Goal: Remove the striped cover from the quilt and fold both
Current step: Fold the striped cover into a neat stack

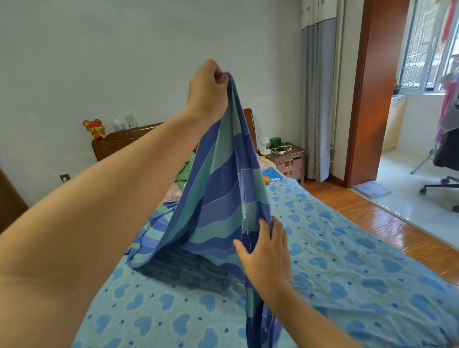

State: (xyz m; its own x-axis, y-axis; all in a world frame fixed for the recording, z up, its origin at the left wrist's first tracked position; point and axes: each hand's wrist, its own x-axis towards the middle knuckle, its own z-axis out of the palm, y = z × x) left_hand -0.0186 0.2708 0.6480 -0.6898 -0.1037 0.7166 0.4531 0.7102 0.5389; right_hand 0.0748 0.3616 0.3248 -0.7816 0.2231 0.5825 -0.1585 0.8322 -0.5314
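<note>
1. Blue heart-print bedding (356,260) covers the bed we stand over, with a wooden headboard (123,141) at its far end.
2. We see the striped cover (218,189) raised in a peak above the bed's middle, its lower folds trailing onto the bedding.
3. Our left hand (207,90) clenches the cover's top.
4. Our right hand (265,253) pinches its hanging edge lower down.

We see the bed (343,248) spread with a pale blue heart-print sheet (176,319) under both hands, the striped cover (218,179) trailing onto it left of the right hand (265,253), and bunched green and pink bedding (184,172) (partly hidden) beyond the cover.
</note>
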